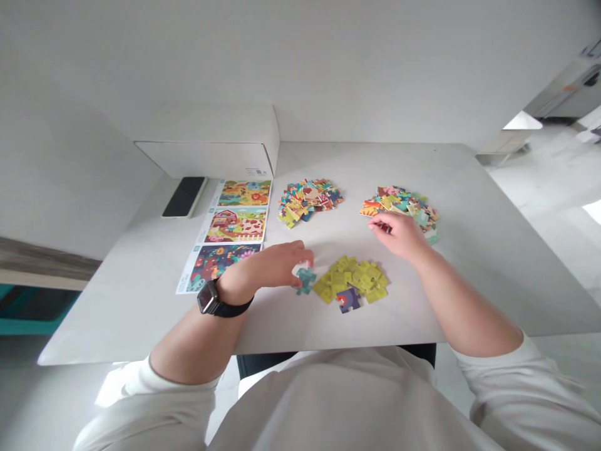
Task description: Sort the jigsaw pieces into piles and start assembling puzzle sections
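My left hand (pixel 282 263), with a black watch (pixel 209 298) on its wrist, is curled at a teal puzzle piece (pixel 307 281). Its fingers and thumb close on that piece just above or on the table. Right beside it lies a pile of yellow-green puzzle pieces (pixel 357 274), with a purple and red piece (pixel 349 300) at the near edge. My right hand (pixel 398 235) is pinched at the near side of a mixed puzzle pile (pixel 399 199). A small dark red puzzle piece (pixel 385 228) shows between its fingers, partly hidden.
Another mixed puzzle pile (pixel 310 199) lies at the back middle. On the left is a picture sheet (pixel 235 224) with three scenes, its lower part partly covered by my left hand. A phone (pixel 184 196) and a white box (pixel 211 156) are behind it on the white table (pixel 282 326).
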The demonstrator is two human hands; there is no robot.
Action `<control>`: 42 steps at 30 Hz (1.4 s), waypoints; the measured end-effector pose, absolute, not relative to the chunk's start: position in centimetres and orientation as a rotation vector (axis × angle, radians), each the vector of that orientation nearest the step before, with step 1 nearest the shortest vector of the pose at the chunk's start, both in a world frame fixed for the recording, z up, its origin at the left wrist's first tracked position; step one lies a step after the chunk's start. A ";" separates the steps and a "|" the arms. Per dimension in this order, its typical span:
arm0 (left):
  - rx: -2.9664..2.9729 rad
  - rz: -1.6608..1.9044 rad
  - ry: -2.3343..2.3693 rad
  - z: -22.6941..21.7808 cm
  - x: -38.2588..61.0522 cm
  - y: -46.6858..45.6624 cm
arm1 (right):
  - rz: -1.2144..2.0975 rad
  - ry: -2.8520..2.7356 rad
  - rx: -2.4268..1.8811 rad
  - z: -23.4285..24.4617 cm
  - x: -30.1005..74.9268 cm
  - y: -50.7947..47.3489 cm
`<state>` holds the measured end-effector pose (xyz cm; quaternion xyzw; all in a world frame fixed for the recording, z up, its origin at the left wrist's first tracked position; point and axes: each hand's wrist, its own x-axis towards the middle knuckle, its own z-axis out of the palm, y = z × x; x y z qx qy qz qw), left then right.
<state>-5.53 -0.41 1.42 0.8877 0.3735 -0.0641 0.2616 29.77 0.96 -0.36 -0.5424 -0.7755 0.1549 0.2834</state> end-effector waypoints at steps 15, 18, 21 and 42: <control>2.560 1.027 1.098 3.6 -5.6 -0.8 | 0.565 -2.052 -1.410 -1.0 29.2 0.9; 2.612 1.034 1.111 3.3 -5.1 -1.0 | 0.577 -2.072 -1.406 -1.2 29.1 0.8; 2.555 1.015 1.288 3.0 -5.2 -0.6 | 0.580 -2.066 -1.406 -1.3 29.1 0.8; 2.294 0.909 1.642 -2.9 -6.4 5.6 | 0.594 -2.128 -1.347 -2.5 29.3 1.3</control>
